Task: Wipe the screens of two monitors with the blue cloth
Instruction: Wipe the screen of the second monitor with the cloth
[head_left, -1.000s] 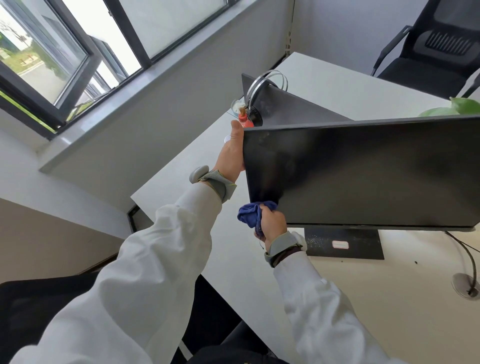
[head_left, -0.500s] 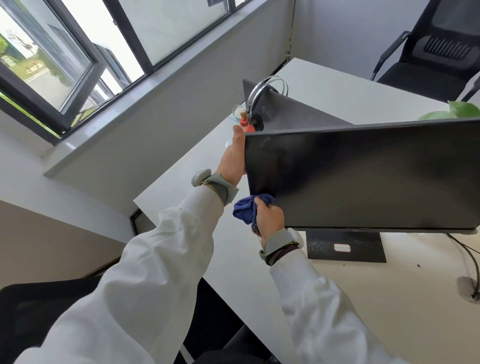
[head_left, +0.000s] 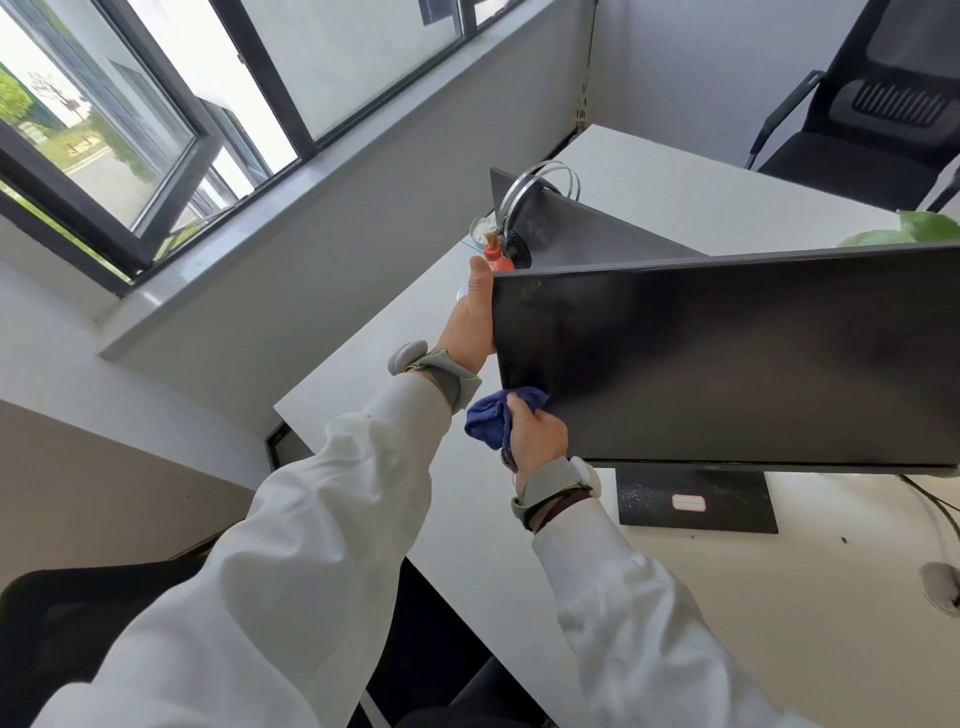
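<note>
Blue cloth, bunched soft in the right hand, meets the smudged black monitor, cropped at right; the left hand grips its edge, fingers hidden.

The blue cloth bunched in the right hand looks soft, napped and matt. Just above that grip, the monitor screen is dark, smooth and semi-glossy, with faint dusty smears. Below the grip, the black stand base is matt and dust-speckled, and the white desk under it is smooth and matt. Well beyond the grip, metal hoops shine like polished steel.
</note>
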